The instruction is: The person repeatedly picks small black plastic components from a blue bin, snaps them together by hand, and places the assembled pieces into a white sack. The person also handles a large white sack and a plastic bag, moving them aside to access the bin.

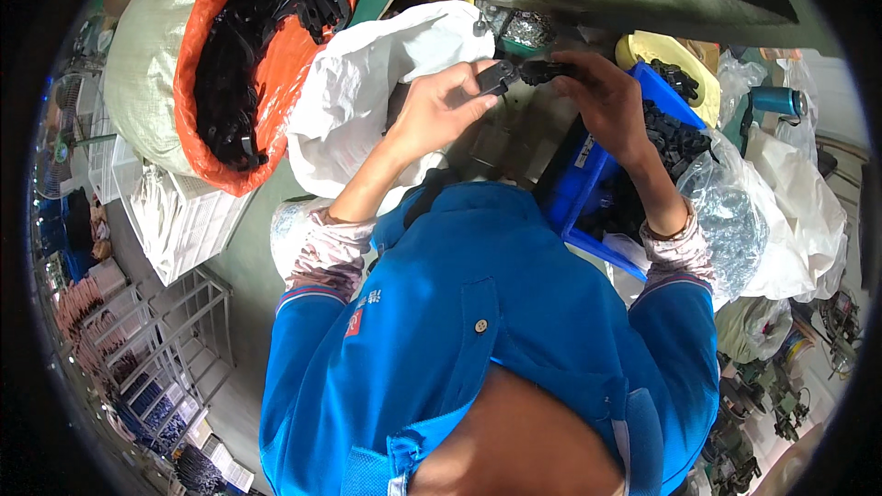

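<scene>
Between the thumb and fingers of my left hand (437,112) is a small black plastic part (496,78). My right hand (604,99) pinches a second black part (542,72), darker and rougher in outline. The two parts meet or nearly meet end to end; I cannot tell whether they are joined. Below my left hand lies an open white sack (340,96). Under my right forearm stands a blue bin (571,213) with many black parts (675,142) in it.
At the left an orange-lined sack (193,101) holds black parts. A yellow container (706,83) with black pieces stands beyond the blue bin. Small metal pieces fill a green tray (528,29) at the back. Clear plastic bags (726,211) and a teal cylinder (776,101) are at right.
</scene>
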Available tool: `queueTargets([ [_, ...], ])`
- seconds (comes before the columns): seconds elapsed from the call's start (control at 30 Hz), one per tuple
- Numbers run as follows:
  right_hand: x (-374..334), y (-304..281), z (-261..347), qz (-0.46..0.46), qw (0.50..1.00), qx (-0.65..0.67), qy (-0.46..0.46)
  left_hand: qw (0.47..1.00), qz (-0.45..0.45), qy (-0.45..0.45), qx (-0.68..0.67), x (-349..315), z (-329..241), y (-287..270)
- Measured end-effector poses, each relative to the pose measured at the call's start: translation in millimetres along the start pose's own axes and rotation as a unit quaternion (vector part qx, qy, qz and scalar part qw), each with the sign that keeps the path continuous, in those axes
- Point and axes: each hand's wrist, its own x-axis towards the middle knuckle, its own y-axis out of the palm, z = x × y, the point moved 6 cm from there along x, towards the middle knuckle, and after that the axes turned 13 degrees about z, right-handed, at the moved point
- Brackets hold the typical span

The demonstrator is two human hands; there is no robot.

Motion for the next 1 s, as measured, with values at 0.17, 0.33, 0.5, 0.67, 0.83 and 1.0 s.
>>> queueTargets([
  [0.17,10.7,9.4,6.5,0.038,0.999,-0.038,0.01,0.994,0.047,0.006,0.101,4.9,-11.6,-17.7],
  [0.33,21.0,22.5,4.7,0.039,0.999,-0.028,0.016,0.983,0.059,0.081,0.154,10.8,-16.3,-30.8],
  [0.5,31.0,39.5,-2.6,0.004,1.0,0.012,0.0,0.959,0.105,0.128,0.232,19.6,-15.0,-42.4],
  [0.67,42.5,52.2,-12.6,-0.055,0.998,0.025,-0.017,0.93,0.139,0.135,0.312,33.3,-9.4,-60.8],
  [0.83,52.7,50.3,0.6,-0.101,0.991,-0.027,-0.079,0.92,0.151,0.169,0.32,54.8,-21.8,-78.6],
  [1.0,53.8,50.0,24.8,-0.123,0.987,-0.042,-0.099,0.918,0.166,0.212,0.292,64.7,-26.0,-85.2],
])
